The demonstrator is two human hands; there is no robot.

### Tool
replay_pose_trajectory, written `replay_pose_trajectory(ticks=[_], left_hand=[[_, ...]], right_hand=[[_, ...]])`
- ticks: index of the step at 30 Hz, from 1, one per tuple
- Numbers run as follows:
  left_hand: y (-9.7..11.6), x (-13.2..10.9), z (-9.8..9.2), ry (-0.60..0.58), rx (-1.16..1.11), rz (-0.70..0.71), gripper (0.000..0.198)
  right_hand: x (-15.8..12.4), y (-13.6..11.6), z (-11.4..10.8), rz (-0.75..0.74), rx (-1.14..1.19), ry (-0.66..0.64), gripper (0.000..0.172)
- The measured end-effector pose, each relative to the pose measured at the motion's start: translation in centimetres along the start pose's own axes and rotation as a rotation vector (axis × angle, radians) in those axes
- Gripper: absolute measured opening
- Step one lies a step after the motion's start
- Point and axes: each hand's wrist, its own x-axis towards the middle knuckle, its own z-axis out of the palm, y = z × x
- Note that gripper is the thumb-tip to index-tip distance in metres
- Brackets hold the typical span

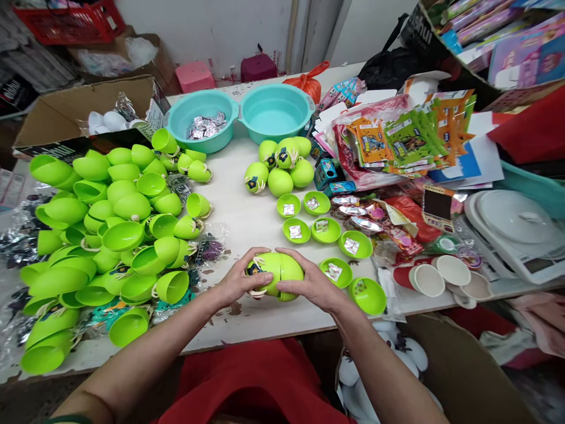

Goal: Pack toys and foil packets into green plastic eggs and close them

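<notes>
Between my two hands is a green plastic egg (pixel 274 264), lying on its side above the table's front edge. My left hand (pixel 245 277) grips the half with a dark printed figure and pale claw shapes. Around the plain half, my right hand (pixel 311 280) is closed. A seam line shows where the halves meet. To the right lie several open green egg halves (pixel 326 230), most with a small silver packet (pixel 352 245) inside. Behind the held egg sits a cluster of closed green eggs (pixel 280 182).
A big heap of green egg halves (pixel 123 235) covers the left side. Two turquoise basins (pixel 277 112) stand at the back, the left one with silver packets (pixel 206 126). On the right are snack bags (pixel 406 138), paper cups (pixel 429 281) and a white scale (pixel 516 229).
</notes>
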Motion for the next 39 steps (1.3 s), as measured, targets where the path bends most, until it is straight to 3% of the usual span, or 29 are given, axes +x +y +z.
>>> replay_pose_trajectory(ticks=[3,9,14,20,25,31,36,39], left_hand=[[0.3,0.0,-0.3,-0.043,0.002,0.008,0.063],[1.0,-0.3,-0.2,-0.098,-0.063,-0.2,0.073],[2.3,-1.0,0.1,-0.096,-0.155,-0.266,0.069],[3.6,-1.6,0.2,-0.146,-0.134,-0.314,0.065],[3.3,-1.6,0.4,-0.1,-0.157,-0.319,0.063],[3.2,-1.6,0.3,-0.099,-0.157,-0.337,0.064],[2.9,-1.9,1.3,0.062,-0.203,-0.324,0.058],[2.7,-1.8,1.6,0.067,-0.217,-0.362,0.056]], right_hand=[[0.3,0.1,0.2,0.016,0.036,-0.007,0.076],[0.4,1.3,2.2,0.049,0.239,0.192,0.067],[-0.6,0.8,1.6,0.032,0.332,-0.032,0.102],[-1.1,-0.1,1.4,0.015,0.177,-0.009,0.086],[-1.1,0.6,2.3,0.097,0.308,0.009,0.089],[-1.0,0.4,2.5,0.086,0.276,0.024,0.087],[-0.8,0.2,2.7,0.08,0.243,0.081,0.083],[-0.7,0.7,2.3,0.125,0.276,0.043,0.084]])
